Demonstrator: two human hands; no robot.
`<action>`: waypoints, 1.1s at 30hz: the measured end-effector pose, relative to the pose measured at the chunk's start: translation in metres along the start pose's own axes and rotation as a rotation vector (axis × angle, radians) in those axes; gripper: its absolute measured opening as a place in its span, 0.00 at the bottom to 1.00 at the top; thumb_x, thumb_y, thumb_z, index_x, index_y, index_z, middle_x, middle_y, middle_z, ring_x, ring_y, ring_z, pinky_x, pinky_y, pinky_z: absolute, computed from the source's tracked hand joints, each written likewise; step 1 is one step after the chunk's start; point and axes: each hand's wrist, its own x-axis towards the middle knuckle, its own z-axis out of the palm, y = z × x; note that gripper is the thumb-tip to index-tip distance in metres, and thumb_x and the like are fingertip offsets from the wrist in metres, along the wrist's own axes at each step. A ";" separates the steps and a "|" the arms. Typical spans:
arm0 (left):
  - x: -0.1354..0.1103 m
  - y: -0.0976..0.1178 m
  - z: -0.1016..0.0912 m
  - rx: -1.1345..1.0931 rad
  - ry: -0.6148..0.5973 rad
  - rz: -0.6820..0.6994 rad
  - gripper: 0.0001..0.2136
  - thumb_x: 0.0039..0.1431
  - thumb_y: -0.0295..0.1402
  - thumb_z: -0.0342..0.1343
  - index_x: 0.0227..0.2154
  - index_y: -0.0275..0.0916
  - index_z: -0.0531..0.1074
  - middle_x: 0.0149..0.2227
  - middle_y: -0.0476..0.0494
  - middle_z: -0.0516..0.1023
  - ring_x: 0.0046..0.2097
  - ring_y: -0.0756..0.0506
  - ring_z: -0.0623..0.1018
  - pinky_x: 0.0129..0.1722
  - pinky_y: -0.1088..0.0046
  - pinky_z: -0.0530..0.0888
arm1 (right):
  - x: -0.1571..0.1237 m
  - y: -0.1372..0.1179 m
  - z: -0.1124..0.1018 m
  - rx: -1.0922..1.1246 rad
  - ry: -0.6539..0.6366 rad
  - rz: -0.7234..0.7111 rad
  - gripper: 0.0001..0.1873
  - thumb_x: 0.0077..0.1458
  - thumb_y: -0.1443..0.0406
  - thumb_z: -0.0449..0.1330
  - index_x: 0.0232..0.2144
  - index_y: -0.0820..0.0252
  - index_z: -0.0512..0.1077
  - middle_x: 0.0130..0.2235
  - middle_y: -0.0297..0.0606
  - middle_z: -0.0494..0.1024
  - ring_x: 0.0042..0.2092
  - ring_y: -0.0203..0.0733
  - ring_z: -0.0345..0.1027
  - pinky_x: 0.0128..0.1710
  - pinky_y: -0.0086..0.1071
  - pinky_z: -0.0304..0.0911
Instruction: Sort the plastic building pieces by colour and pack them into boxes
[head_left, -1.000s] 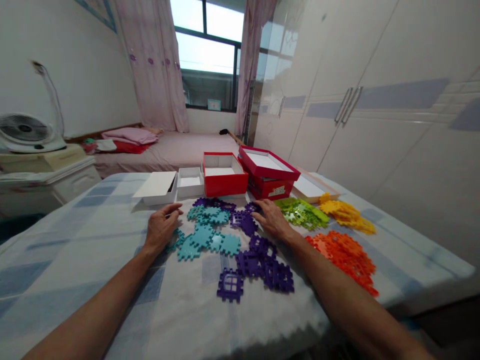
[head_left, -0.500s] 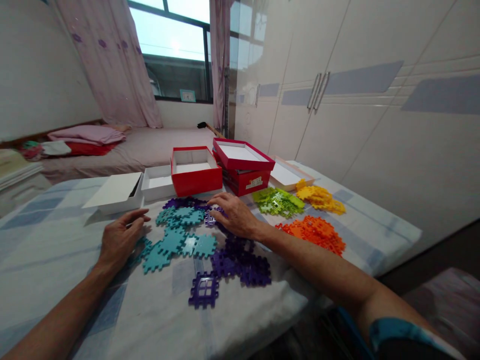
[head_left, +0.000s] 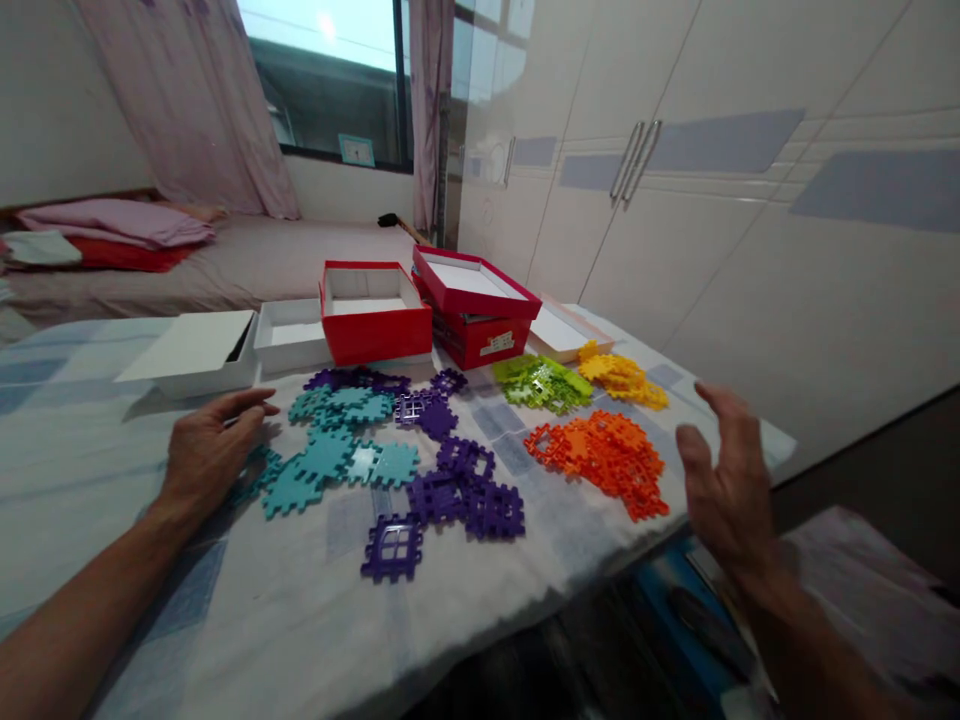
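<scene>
Head view: I see my left hand (head_left: 210,455) resting on the bench (head_left: 277,640) just beside the teal pieces (head_left: 326,455), its fingers loosely curved, partly open, with nothing visible in them. My right hand (head_left: 727,480) is raised past the orange pieces (head_left: 615,450), thumb and fingers spread well apart and holding nothing I can see.

The orange heap worries me most: it lies near the bench's edge, so a low sweep of the right hand could knock pieces over the side. The teal and purple pieces (head_left: 439,495) lie close together, and their toothed rims might catch, so pulling one could drag others along and mix the colours. The crimson lid (head_left: 487,305) sits askew on the red carton (head_left: 487,342); a bump from a reaching arm could shift it. If the left wrist drags the loose cloth, I'd expect the piles to move too.

Motion blurs the right hand, and I can't make out anything beneath the left palm. Some teal pieces are partly covered by the left wrist, while the teal heap hides part of the far purple row. The carton's inside is covered, and below the bench it's too dark to read.
</scene>
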 end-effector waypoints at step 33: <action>-0.004 0.012 -0.005 0.077 -0.091 -0.029 0.25 0.46 0.44 0.50 0.46 0.37 0.74 0.38 0.42 0.81 0.38 0.42 0.78 0.35 0.71 0.73 | -0.077 0.021 0.019 -0.004 -0.271 0.124 0.10 0.54 0.58 0.54 0.32 0.56 0.71 0.36 0.39 0.75 0.42 0.47 0.66 0.45 0.43 0.60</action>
